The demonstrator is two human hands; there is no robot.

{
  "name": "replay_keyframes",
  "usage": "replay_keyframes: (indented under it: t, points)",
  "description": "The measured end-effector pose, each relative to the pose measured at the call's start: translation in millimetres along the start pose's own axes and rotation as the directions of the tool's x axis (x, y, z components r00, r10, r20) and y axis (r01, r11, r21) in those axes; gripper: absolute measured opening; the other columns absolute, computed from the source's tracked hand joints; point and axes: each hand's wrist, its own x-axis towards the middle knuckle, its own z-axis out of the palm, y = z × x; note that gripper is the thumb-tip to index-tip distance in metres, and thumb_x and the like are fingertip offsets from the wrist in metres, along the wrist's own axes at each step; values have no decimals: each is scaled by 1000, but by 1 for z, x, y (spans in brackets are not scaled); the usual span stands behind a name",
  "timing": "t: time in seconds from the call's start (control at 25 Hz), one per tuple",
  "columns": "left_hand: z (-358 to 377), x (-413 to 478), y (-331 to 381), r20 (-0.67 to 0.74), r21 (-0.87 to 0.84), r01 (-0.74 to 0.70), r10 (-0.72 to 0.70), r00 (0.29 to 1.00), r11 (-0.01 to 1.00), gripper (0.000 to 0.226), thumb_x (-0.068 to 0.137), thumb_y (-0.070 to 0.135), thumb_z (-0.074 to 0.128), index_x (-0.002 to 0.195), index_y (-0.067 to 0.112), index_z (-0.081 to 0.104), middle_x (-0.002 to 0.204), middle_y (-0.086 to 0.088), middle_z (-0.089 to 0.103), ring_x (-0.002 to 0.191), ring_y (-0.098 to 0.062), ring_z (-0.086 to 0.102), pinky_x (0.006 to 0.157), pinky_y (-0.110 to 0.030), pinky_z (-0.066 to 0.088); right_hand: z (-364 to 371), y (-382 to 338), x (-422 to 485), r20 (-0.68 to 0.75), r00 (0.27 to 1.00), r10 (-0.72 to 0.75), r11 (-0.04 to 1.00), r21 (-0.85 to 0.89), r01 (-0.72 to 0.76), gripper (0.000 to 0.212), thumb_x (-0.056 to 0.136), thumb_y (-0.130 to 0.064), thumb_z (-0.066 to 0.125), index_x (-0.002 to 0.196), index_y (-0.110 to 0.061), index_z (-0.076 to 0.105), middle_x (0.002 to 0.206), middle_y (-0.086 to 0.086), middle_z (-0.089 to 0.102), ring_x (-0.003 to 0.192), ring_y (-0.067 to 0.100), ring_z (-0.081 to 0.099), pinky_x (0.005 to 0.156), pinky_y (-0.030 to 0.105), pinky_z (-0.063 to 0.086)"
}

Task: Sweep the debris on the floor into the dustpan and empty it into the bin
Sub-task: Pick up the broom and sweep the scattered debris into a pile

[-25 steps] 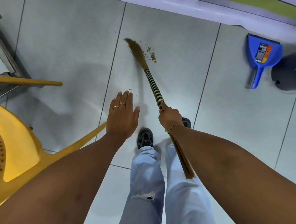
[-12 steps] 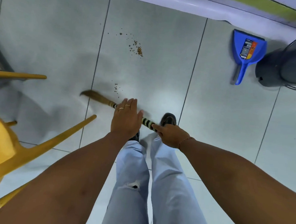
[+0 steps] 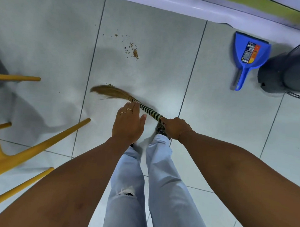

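The right hand (image 3: 175, 128) has its fingers clamped around the striped handle of the broom (image 3: 129, 99), whose brown bristles lie on the floor (image 3: 45, 36) to the left, blurred. The left hand (image 3: 128, 122) hovers flat above the handle, fingers together and straight, gripping nothing. Brown debris (image 3: 133, 51) sits on the tile beyond the bristles, a few crumbs right at their far edge. The blue dustpan (image 3: 248, 56) lies far right, just beside the dark bin (image 3: 296, 69). Yellow chair legs (image 3: 43, 143) reach in at the near left.
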Motion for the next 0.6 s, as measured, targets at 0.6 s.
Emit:
replay_keyframes:
  t: [0.6]
  points:
    - [-43, 33, -29, -60, -5, -14, 14, 998, 1000, 54, 97, 32, 38, 141, 1, 30, 147, -18, 40, 140, -31, 30, 118, -41, 26, -36, -34, 20, -80, 986, 144, 941, 319, -112, 45, 95, -24, 32, 139, -30, 34, 108, 18, 62, 93, 36, 60, 72, 35, 45]
